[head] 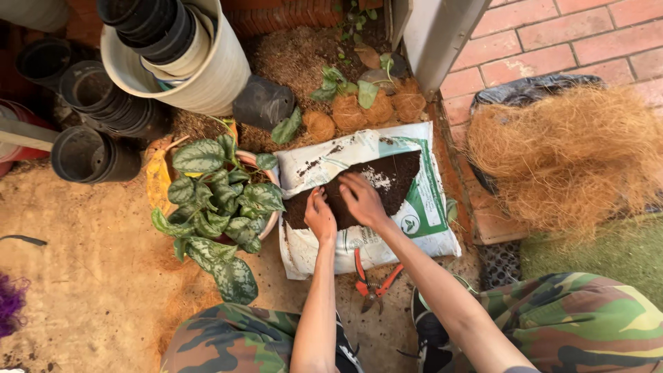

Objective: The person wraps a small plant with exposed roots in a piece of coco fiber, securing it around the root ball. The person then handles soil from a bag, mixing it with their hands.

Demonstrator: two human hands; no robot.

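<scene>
Head view, looking down: person crouched, camouflage trousers at lower edge; both forearms reach forward to a white soil bag lying flat on the sandy ground, its top face cut open to show dark potting soil; left hand rests at the near edge of the opening, fingers curled narrow, seemingly pinching soil or the cut plastic, cannot tell which; right hand lies palm-down on the soil, fingers bent and half spread, holding nothing clearly visible; potted plant with mottled green leaves stands just left of the bag, touching its edge; red-handled pruners lie on the ground just below the bag, between the knees; stacked black and white pots upper left; heap of coconut fibre well to the right on brick paving. Judgement: soil looks loose, crumbly, light by the handful, likely to spill through open fingers; best scooped with a cupped palm; bag itself soft, slack, probably heavy; grip at its corners.
</scene>
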